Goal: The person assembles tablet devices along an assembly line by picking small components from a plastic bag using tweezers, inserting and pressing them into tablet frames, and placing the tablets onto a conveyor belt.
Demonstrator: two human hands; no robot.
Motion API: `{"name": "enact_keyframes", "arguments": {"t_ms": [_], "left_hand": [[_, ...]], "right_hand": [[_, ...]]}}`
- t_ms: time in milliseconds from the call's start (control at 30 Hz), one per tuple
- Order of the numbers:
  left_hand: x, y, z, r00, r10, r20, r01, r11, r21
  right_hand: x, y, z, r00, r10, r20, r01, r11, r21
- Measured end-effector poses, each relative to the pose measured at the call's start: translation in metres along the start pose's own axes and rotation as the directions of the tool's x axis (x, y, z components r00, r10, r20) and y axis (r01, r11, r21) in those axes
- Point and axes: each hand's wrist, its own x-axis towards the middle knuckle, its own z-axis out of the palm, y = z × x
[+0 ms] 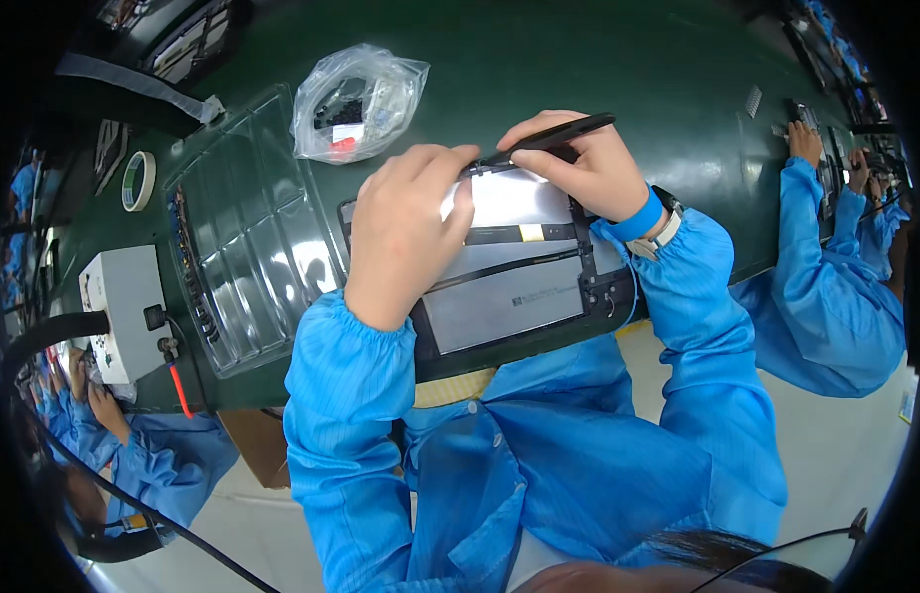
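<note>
My right hand (600,170) is closed on a slim, matt-black, pen-shaped tool (564,132), pinched between thumb and fingers. Its long axis runs crosswise, the narrow end pointing left to my left fingertips and the thick end rising rightward, slightly away from me. My left hand (405,232) curls over the work; I cannot tell whether its fingers pinch anything.

Below both hands lies a flat, black-framed, opened device with silver-grey panels (504,306), its long axis running left to right, the right side tilted a little away from me. My left hand and wrist cover much of its left part, and my fingers crowd the tool's narrow end.

Just beyond my left hand sits a clear plastic bag of small black and red pieces (395,99). To its left lies a clear, ribbed plastic tray (257,232), near the device. Past that are a cream-coloured tape roll (149,182) and a white box with an orange-red cable (133,311). Well off to my right, a co-worker's blue sleeve (804,232) reaches onto the dark green table (559,54).
</note>
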Motion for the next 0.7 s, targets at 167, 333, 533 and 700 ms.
{"name": "enact_keyframes", "arguments": {"t_ms": [167,333,533,700], "left_hand": [[-0.0026,-0.0007,-0.0001,0.994,0.092,0.051,-0.098,0.987,0.131],[-0.0024,-0.0040,0.0041,0.993,0.114,0.028,-0.116,0.984,0.137],[-0.0029,-0.0015,0.0022,1.000,0.006,-0.006,-0.005,0.999,0.039],[-0.0031,-0.0027,0.0027,1.000,0.011,0.000,-0.011,1.000,0.016]], "right_hand": [[-0.0013,-0.0008,0.0009,0.999,-0.036,-0.006,0.035,0.995,-0.091],[-0.0057,0.0048,-0.0006,0.997,0.004,-0.083,0.001,0.998,0.062],[-0.0036,-0.0011,-0.0028,1.000,-0.009,-0.009,0.009,0.998,-0.069],[-0.0031,-0.0001,-0.0031,0.998,-0.059,0.017,0.061,0.993,-0.103]]}}
